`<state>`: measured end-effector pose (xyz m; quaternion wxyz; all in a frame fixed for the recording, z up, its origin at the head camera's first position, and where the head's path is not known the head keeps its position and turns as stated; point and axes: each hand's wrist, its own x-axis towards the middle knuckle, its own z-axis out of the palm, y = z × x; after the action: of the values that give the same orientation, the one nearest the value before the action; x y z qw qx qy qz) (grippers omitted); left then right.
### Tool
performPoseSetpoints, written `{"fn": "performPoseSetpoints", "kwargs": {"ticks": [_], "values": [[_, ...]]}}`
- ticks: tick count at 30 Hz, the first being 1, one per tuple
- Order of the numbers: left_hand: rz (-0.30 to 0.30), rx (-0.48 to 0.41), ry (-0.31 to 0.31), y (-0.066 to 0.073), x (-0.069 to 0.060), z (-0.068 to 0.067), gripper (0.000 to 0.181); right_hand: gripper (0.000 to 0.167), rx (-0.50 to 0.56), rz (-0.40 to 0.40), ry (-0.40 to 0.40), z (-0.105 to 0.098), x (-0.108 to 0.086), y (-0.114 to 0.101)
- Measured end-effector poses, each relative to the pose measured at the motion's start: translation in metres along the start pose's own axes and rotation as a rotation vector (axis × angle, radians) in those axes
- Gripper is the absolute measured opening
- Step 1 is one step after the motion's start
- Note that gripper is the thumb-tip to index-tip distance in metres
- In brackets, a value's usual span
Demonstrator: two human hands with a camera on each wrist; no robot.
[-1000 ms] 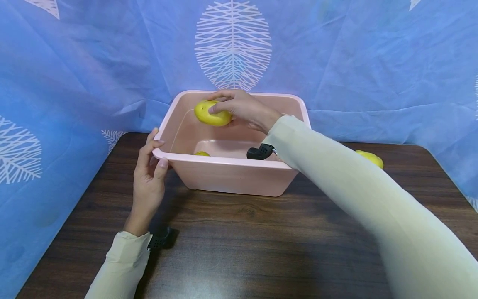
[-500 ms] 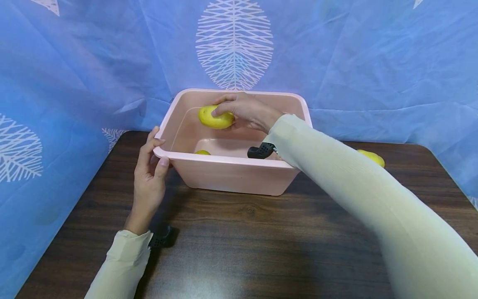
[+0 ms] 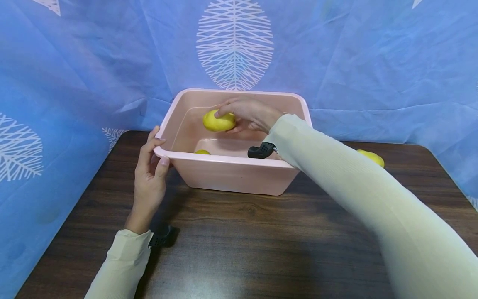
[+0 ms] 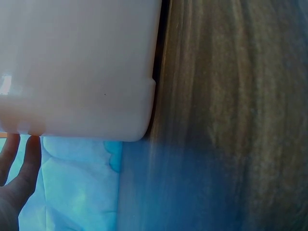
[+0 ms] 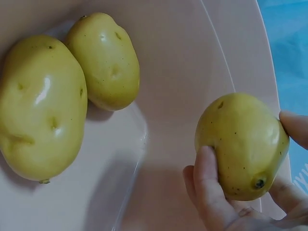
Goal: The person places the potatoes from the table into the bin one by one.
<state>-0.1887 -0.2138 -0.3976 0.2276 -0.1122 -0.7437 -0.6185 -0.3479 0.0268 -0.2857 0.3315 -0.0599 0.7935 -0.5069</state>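
Note:
Inside the pink plastic bin [image 3: 231, 172], my right hand [image 3: 249, 113] grips a yellow potato [image 3: 218, 121] between thumb and fingers, above the floor of the bin. That hold shows closely in the right wrist view, the potato [image 5: 240, 144] apart from the bottom. Two more potatoes, a larger potato [image 5: 41, 108] and a smaller potato [image 5: 103, 62], lie side by side on the bin floor. The head view shows only a sliver of one past the front rim. My left hand [image 3: 149, 178] holds the bin's front left corner, thumb in front and fingers at the rim.
Another yellow potato [image 3: 371, 158] lies on the dark wooden table [image 3: 239, 232] to the right, partly behind my right sleeve. Behind the bin hangs a blue cloth [image 3: 358, 62] with white leaf prints. Black wrist straps show at both sleeves.
My right hand has lowered the potato deeper into the bin and slightly to the right. My left hand keeps its place on the rim.

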Motion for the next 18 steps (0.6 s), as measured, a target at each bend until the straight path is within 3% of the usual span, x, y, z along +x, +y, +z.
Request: {"fn": "performPoseSetpoints", "kwargs": {"ticks": [7, 14, 18], "values": [[-0.007, 0.001, 0.001, 0.001, -0.0007, 0.0005, 0.04, 0.037, 0.035, 0.002, -0.029, -0.0024, -0.0017, 0.0001], [-0.012, -0.014, -0.002, 0.0008, -0.0002, -0.0002, 0.04, 0.046, 0.052, 0.058, 0.044, -0.0027, -0.0058, -0.0003], [-0.006, -0.019, -0.002, 0.0003, 0.0, 0.0, 0.04, 0.048, 0.085, 0.05, 0.042, -0.0021, -0.0055, -0.0001]]}}
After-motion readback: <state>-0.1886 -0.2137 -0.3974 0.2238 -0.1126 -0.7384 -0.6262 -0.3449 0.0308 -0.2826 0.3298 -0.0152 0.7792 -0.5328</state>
